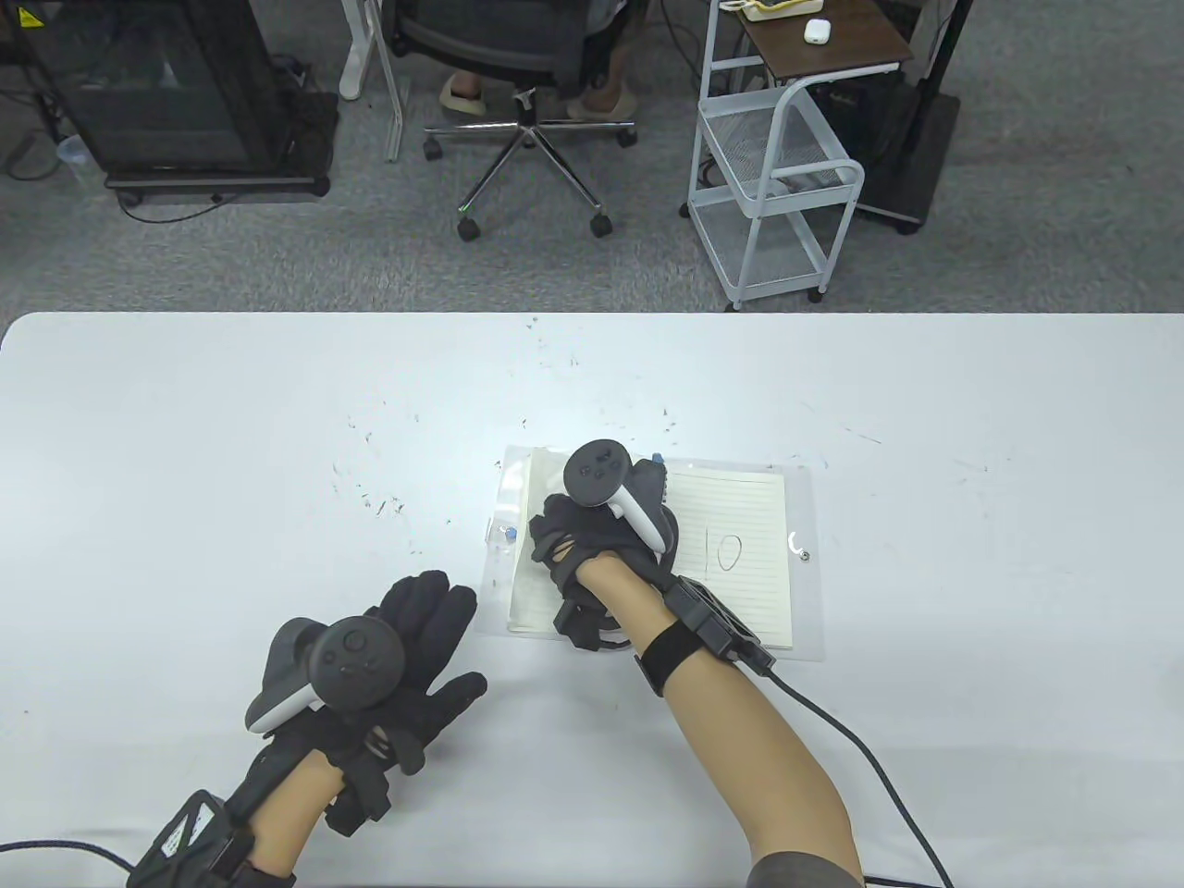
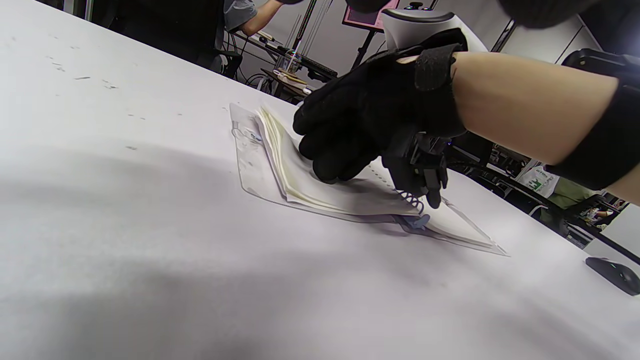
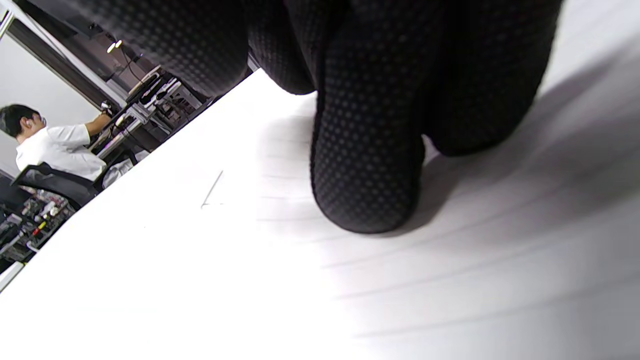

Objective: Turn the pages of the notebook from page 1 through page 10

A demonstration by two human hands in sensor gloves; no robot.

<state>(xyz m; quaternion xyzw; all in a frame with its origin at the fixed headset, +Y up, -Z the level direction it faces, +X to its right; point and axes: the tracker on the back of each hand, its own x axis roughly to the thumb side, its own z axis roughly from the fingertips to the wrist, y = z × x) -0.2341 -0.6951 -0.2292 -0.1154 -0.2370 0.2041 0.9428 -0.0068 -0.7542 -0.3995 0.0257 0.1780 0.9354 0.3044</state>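
The notebook [image 1: 731, 573] lies open on the white table [image 1: 231, 462], inside a clear plastic cover. Its right page shows a handwritten "10" [image 1: 722, 551]. My right hand [image 1: 592, 546] rests on the turned left pages, with curled fingers pressing them flat; the left wrist view shows it [image 2: 350, 145] on the page stack [image 2: 300, 185]. In the right wrist view its fingertips [image 3: 367, 200] touch lined paper. My left hand [image 1: 407, 647] lies flat on the table, fingers spread, just left of the notebook's near left corner, holding nothing.
A small dark object [image 2: 615, 275] lies on the table in the left wrist view. Beyond the table's far edge stand an office chair [image 1: 527, 102], a white wire cart [image 1: 786, 157] and a black cabinet [image 1: 176, 92]. Small dark specks [image 1: 379, 504] mark the tabletop.
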